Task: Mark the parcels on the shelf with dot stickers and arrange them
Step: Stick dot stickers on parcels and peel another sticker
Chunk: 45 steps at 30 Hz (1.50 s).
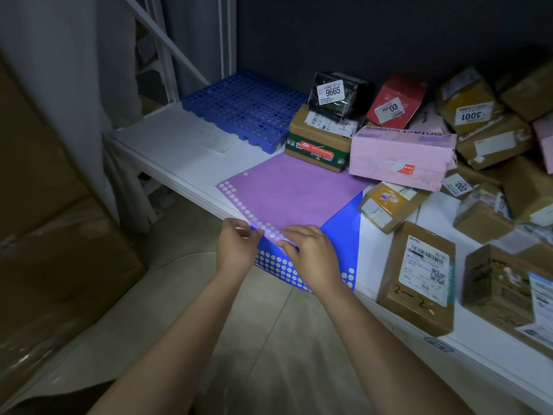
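1. The person stands at the white shelf [185, 163] with both hands at the near edge of a purple sticker sheet [290, 190], which lies on top of a blue sticker sheet [341, 235]. Both sheets hang slightly past the shelf's front edge.
2. The left hand [236, 250] has thumb and fingertips pinched together at the purple sheet's corner, seemingly lifting a dot; whether one is actually between the fingers is too small to tell.
3. The right hand [311, 253] lies with fingers spread fairly flat, pressing the sheet down near the row of dots.
4. What could go wrong: with the sheets overhanging, a tug from the pinching hand might drag both off the shelf if the pressing hand eases. A dot could also tear or fold on itself, since the light is dim and the dots are small.
5. The parcels sit to the right, well apart from the hands: a pink box [401, 157], a green-banded carton [317, 145] with a black parcel [338, 95] on it, a red box [395, 100], and a loose heap of brown parcels [478, 121]. The heap looks unsteady; reaching in carelessly may topple some.
6. Containers: a blue perforated tray [245, 109] sits at the back left, nothing visibly in it. The parcels are sealed, contents hidden.
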### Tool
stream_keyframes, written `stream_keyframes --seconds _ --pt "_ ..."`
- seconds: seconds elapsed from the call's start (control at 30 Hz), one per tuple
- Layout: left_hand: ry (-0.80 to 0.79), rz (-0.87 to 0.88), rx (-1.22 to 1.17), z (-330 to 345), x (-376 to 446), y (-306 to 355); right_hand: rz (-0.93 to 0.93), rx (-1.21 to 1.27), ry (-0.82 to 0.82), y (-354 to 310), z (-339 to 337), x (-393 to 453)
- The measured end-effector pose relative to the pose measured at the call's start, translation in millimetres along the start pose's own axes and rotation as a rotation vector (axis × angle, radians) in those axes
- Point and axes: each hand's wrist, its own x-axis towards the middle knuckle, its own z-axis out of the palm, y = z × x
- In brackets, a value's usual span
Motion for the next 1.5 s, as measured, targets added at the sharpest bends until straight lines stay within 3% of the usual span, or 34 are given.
stream_keyframes --seconds 0.27,0.7,1.03,1.37,1.5 --pt "0.026 0.038 -0.155 8 -16 3 -0.054 -0.011 0.111 1 -7 -19" --pt "-0.044 0.045 -0.206 7 -20 1 0.032 0.214 -0.084 -7 -9 16" --pt "-0.071 0.1 -0.141 5 -20 2 -0.009 0.148 -0.128 -9 -18 24" --pt "-0.057 0.107 -0.109 4 -20 8 0.258 0.458 0.058 -8 -8 21" --pt "-0.003 0.131 0.107 0 -25 11 0.315 0.547 0.213 -4 -27 6"
